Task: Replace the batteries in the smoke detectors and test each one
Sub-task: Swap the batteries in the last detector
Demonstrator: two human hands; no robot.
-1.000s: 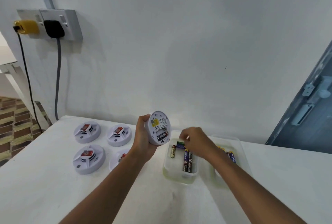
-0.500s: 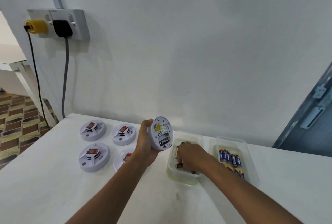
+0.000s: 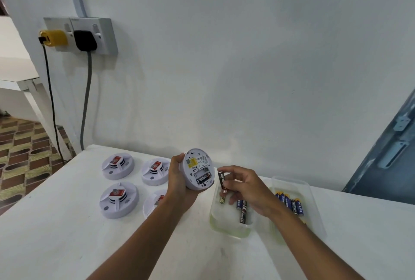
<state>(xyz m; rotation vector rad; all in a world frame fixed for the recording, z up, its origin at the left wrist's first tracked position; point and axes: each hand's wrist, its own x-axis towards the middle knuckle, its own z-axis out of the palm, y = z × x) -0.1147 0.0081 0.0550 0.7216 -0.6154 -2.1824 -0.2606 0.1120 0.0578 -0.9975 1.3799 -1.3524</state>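
My left hand (image 3: 179,180) grips a round white smoke detector (image 3: 197,168) above the table, its back turned to me. One black battery lies in its open compartment. My right hand (image 3: 244,187) pinches a black battery (image 3: 221,180) upright, just right of the detector and over a clear tub (image 3: 226,227). That tub holds a few more batteries. A second clear tub (image 3: 314,210) to the right holds several blue batteries (image 3: 292,204).
Three white detectors (image 3: 118,165) (image 3: 155,171) (image 3: 118,198) lie on the white table (image 3: 56,234) at left; a fourth (image 3: 155,203) is half hidden by my left forearm. Wall sockets with a yellow plug (image 3: 55,38) and a black plug (image 3: 85,40) hang cables down. A blue door (image 3: 390,158) stands right.
My right hand went down into the left tub and has come up pinching a black battery, now beside the detector. The left hand kept hold of the detector.
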